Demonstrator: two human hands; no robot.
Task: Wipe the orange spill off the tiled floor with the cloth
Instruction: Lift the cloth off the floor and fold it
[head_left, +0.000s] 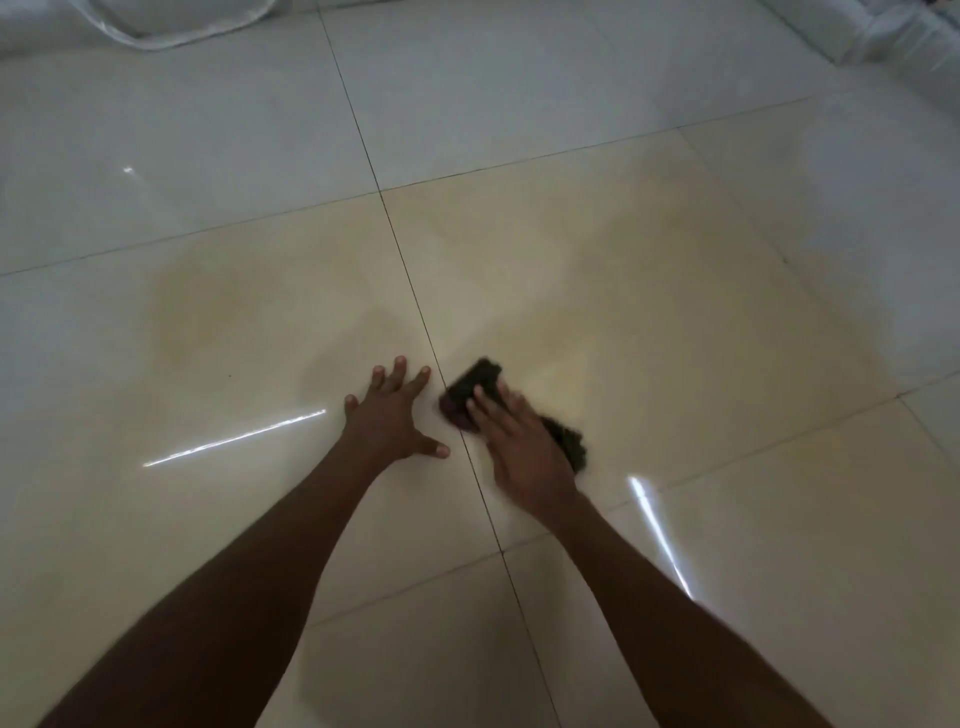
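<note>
Head view. The right hand (522, 441) lies flat on a dark cloth (475, 387), fingers extended and pressing it to the tiled floor (675, 571) just right of a grout line (415, 301); its grip is open, not curled round the fabric. The left hand (387, 418) rests on the floor beside it, fingers spread, holding nothing. A pale orange spill (623, 291) tints the tiles beyond and around the cloth. White fabric (883, 36) lies at the far edge.

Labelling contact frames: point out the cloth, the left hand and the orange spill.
cloth (475, 382): head view, dark far end showing beyond the fingers.
left hand (387, 415): head view, back of the hand, flat on the tile.
orange spill (613, 291): head view, pale orange film on the right tile.
</note>
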